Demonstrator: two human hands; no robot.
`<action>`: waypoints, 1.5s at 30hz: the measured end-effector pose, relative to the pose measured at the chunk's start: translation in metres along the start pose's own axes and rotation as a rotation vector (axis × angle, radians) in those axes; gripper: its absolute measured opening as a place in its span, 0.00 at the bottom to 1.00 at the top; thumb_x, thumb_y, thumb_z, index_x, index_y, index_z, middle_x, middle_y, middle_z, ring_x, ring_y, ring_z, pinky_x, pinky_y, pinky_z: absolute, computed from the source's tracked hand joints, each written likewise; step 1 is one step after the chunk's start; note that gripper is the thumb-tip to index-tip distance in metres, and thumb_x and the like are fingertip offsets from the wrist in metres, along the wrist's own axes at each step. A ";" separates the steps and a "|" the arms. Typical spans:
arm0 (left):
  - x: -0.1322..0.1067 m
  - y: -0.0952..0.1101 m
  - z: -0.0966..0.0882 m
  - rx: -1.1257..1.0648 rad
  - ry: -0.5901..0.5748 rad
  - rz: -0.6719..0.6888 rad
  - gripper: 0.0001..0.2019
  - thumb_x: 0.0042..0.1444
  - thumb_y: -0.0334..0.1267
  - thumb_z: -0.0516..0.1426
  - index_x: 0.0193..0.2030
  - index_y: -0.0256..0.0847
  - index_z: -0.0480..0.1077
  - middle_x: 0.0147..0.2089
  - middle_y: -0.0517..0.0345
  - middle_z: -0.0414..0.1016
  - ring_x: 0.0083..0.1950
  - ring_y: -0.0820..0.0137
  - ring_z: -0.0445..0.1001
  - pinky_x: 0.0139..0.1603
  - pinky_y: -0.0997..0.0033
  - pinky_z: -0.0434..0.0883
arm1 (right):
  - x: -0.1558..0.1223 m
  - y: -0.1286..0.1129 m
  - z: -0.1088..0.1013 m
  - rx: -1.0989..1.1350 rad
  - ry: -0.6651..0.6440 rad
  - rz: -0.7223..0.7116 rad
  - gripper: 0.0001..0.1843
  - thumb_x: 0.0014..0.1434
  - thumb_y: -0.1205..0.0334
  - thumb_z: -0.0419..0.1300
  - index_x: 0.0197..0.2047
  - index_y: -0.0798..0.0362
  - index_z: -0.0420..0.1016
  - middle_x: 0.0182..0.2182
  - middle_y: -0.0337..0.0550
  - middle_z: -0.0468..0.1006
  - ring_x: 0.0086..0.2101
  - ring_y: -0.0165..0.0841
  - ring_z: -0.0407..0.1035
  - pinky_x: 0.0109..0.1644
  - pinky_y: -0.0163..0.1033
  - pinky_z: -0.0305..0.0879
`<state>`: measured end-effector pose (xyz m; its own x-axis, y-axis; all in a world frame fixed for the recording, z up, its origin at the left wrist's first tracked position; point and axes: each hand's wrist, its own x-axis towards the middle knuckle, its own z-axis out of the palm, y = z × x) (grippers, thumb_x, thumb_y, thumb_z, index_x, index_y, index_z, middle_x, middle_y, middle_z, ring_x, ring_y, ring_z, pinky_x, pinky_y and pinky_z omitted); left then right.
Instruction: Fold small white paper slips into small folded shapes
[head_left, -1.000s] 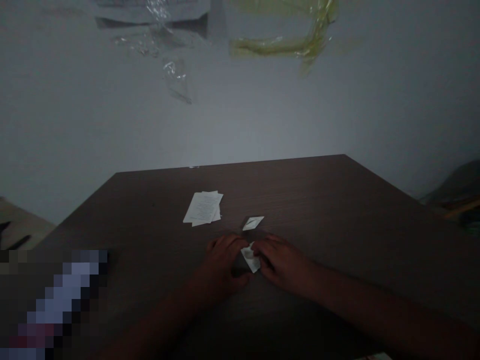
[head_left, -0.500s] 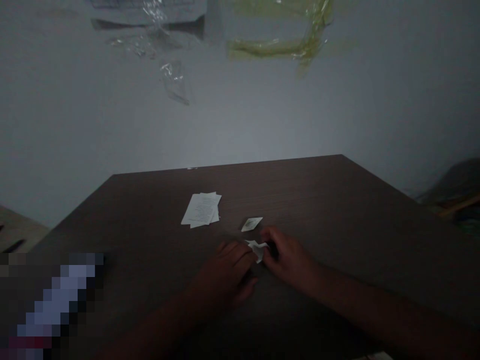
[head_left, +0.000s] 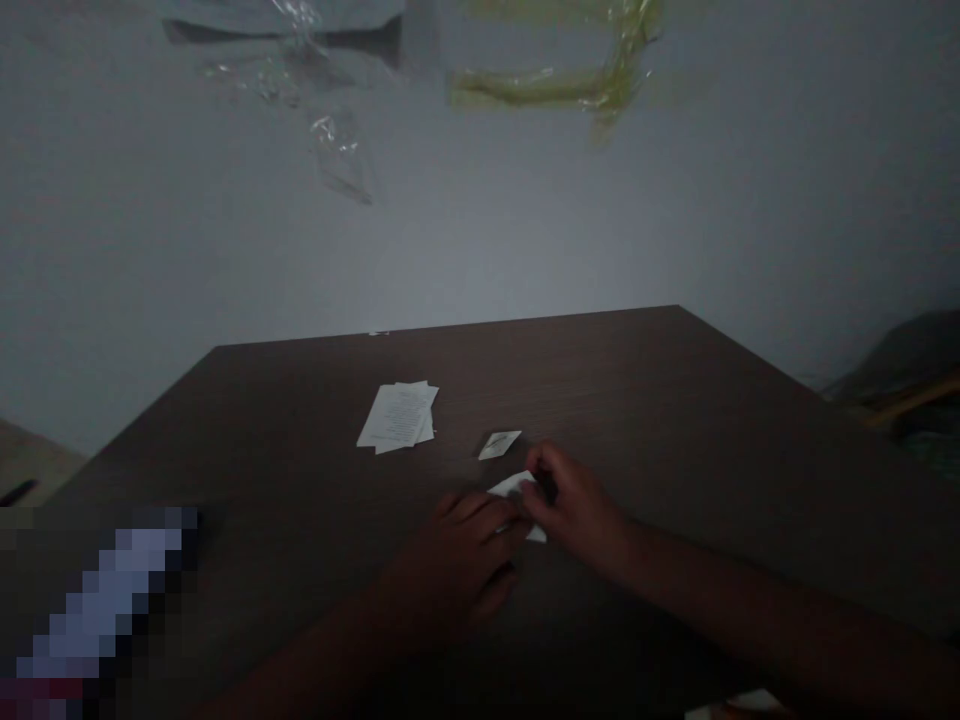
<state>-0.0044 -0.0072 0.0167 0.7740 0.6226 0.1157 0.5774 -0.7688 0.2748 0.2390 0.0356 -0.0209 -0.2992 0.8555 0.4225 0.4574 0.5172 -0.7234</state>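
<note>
Three paper items on a dark wood-grain bench [head_left: 637, 400], left to right: printed slip stack [head_left: 397, 417]; left hand [head_left: 465, 545], grip curled against the paper's near side, hold unclear; small white slip [head_left: 499, 445], apart; folded white paper [head_left: 516, 486], between both hands, long axis diagonal, pointing upper left to lower right; right hand [head_left: 570, 500], nearer, grip pinched closed on it.

From my remote seat, a dark wood-grain table [head_left: 660, 400] runs out beyond the fingers [head_left: 472, 512]; a pale grey wall [head_left: 525, 220] rises well past them; yellowish tape [head_left: 555, 88] and clear plastic film [head_left: 337, 150] cling high up; the light is dim.
</note>
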 end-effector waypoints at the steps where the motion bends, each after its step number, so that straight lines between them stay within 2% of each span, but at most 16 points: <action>1: 0.000 0.000 0.000 -0.003 -0.004 -0.012 0.28 0.72 0.33 0.67 0.77 0.48 0.76 0.71 0.47 0.85 0.70 0.46 0.83 0.71 0.43 0.79 | 0.000 0.000 -0.001 0.013 0.003 -0.002 0.08 0.71 0.64 0.62 0.50 0.43 0.69 0.38 0.38 0.80 0.37 0.38 0.76 0.44 0.44 0.76; 3: 0.000 0.000 0.000 -0.005 -0.004 -0.039 0.27 0.72 0.35 0.68 0.77 0.48 0.77 0.70 0.47 0.86 0.70 0.44 0.83 0.70 0.42 0.79 | 0.002 -0.001 -0.005 0.033 -0.006 -0.010 0.07 0.74 0.62 0.61 0.53 0.43 0.71 0.39 0.39 0.81 0.37 0.38 0.77 0.44 0.44 0.76; 6: 0.000 0.000 -0.004 -0.007 0.003 -0.057 0.24 0.72 0.36 0.70 0.72 0.47 0.80 0.71 0.46 0.87 0.72 0.43 0.83 0.71 0.42 0.78 | 0.006 0.000 -0.014 0.030 -0.074 -0.063 0.09 0.76 0.66 0.59 0.56 0.44 0.74 0.41 0.40 0.83 0.39 0.38 0.79 0.45 0.43 0.77; 10: 0.001 -0.001 -0.011 0.002 0.001 -0.106 0.12 0.72 0.31 0.67 0.60 0.45 0.84 0.74 0.46 0.85 0.74 0.43 0.83 0.73 0.40 0.78 | 0.012 0.007 -0.023 -0.037 -0.186 -0.218 0.12 0.75 0.72 0.59 0.54 0.46 0.77 0.47 0.45 0.84 0.46 0.41 0.81 0.53 0.46 0.79; 13: 0.001 -0.006 -0.015 -0.020 0.030 -0.146 0.09 0.72 0.28 0.65 0.52 0.46 0.82 0.73 0.50 0.86 0.72 0.45 0.85 0.73 0.43 0.77 | 0.014 0.011 -0.028 -0.061 -0.260 -0.307 0.20 0.71 0.76 0.60 0.59 0.47 0.80 0.55 0.49 0.84 0.55 0.43 0.80 0.59 0.49 0.79; 15: 0.000 -0.012 -0.015 -0.037 0.029 -0.152 0.09 0.71 0.26 0.65 0.51 0.46 0.81 0.70 0.50 0.88 0.70 0.48 0.86 0.74 0.44 0.77 | 0.014 0.011 -0.031 -0.089 -0.323 -0.368 0.26 0.69 0.80 0.60 0.64 0.47 0.81 0.59 0.51 0.83 0.59 0.44 0.79 0.63 0.52 0.79; 17: -0.001 -0.021 -0.011 -0.051 0.014 -0.159 0.10 0.71 0.26 0.65 0.52 0.45 0.80 0.67 0.49 0.89 0.69 0.49 0.86 0.74 0.44 0.76 | 0.013 0.008 -0.034 -0.133 -0.408 -0.415 0.28 0.69 0.80 0.62 0.65 0.46 0.83 0.60 0.53 0.83 0.62 0.46 0.77 0.66 0.55 0.78; 20: -0.003 -0.033 -0.003 -0.099 0.023 -0.180 0.15 0.69 0.26 0.68 0.58 0.47 0.79 0.65 0.51 0.89 0.69 0.51 0.86 0.77 0.44 0.76 | 0.013 0.004 -0.038 -0.162 -0.524 -0.419 0.24 0.70 0.72 0.72 0.66 0.46 0.84 0.64 0.55 0.82 0.66 0.51 0.75 0.68 0.59 0.78; 23: -0.006 -0.038 0.002 -0.151 0.046 -0.180 0.22 0.68 0.26 0.68 0.65 0.48 0.79 0.68 0.49 0.88 0.71 0.50 0.85 0.78 0.43 0.77 | 0.014 0.003 -0.040 -0.162 -0.580 -0.385 0.30 0.67 0.58 0.82 0.69 0.47 0.83 0.68 0.58 0.81 0.68 0.54 0.73 0.71 0.63 0.76; 26: -0.007 -0.038 0.001 -0.187 0.072 -0.188 0.26 0.68 0.27 0.67 0.70 0.49 0.77 0.70 0.49 0.86 0.74 0.50 0.83 0.81 0.41 0.76 | 0.012 0.004 -0.038 -0.192 -0.571 -0.390 0.32 0.69 0.54 0.82 0.71 0.51 0.82 0.67 0.61 0.81 0.68 0.55 0.74 0.72 0.63 0.76; 29: -0.007 -0.038 -0.001 -0.235 0.117 -0.195 0.27 0.68 0.29 0.66 0.72 0.48 0.75 0.72 0.47 0.85 0.75 0.51 0.81 0.80 0.42 0.76 | 0.011 0.005 -0.033 -0.201 -0.521 -0.435 0.29 0.72 0.53 0.80 0.69 0.54 0.82 0.65 0.62 0.83 0.66 0.55 0.75 0.70 0.63 0.77; 34: -0.005 -0.037 -0.003 -0.306 0.107 -0.176 0.25 0.68 0.27 0.65 0.70 0.47 0.75 0.71 0.48 0.85 0.74 0.54 0.82 0.80 0.46 0.76 | 0.011 0.002 -0.031 -0.191 -0.442 -0.566 0.09 0.81 0.64 0.67 0.59 0.51 0.87 0.60 0.56 0.87 0.60 0.47 0.78 0.69 0.58 0.76; 36: -0.004 -0.034 -0.006 -0.276 0.081 -0.191 0.23 0.68 0.25 0.64 0.67 0.46 0.78 0.72 0.50 0.84 0.75 0.55 0.81 0.84 0.45 0.71 | 0.012 0.001 -0.033 -0.206 -0.453 -0.573 0.09 0.81 0.65 0.65 0.56 0.49 0.88 0.59 0.52 0.88 0.59 0.46 0.78 0.68 0.56 0.76; 39: -0.005 -0.033 -0.009 -0.171 0.009 -0.181 0.14 0.71 0.24 0.65 0.55 0.47 0.84 0.75 0.53 0.84 0.78 0.54 0.79 0.90 0.37 0.61 | 0.014 -0.001 -0.035 -0.179 -0.504 -0.554 0.09 0.82 0.65 0.64 0.53 0.49 0.89 0.56 0.48 0.90 0.57 0.45 0.77 0.65 0.53 0.76; 41: -0.007 -0.035 -0.008 -0.110 -0.004 -0.179 0.11 0.73 0.26 0.65 0.51 0.47 0.86 0.75 0.53 0.84 0.77 0.53 0.80 0.90 0.33 0.57 | 0.016 -0.002 -0.035 -0.126 -0.538 -0.545 0.09 0.82 0.66 0.63 0.53 0.51 0.88 0.52 0.48 0.90 0.54 0.43 0.78 0.65 0.52 0.75; 45: -0.009 -0.038 -0.003 -0.074 -0.002 -0.147 0.12 0.76 0.28 0.64 0.55 0.51 0.87 0.70 0.55 0.88 0.73 0.55 0.83 0.90 0.35 0.58 | 0.017 -0.001 -0.032 -0.043 -0.556 -0.480 0.09 0.82 0.68 0.63 0.53 0.51 0.86 0.48 0.46 0.90 0.52 0.41 0.78 0.65 0.51 0.73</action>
<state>-0.0343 0.0165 0.0085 0.6831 0.7273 0.0670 0.6638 -0.6565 0.3584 0.2608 0.0502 0.0041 -0.8502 0.4026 0.3393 0.1984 0.8420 -0.5017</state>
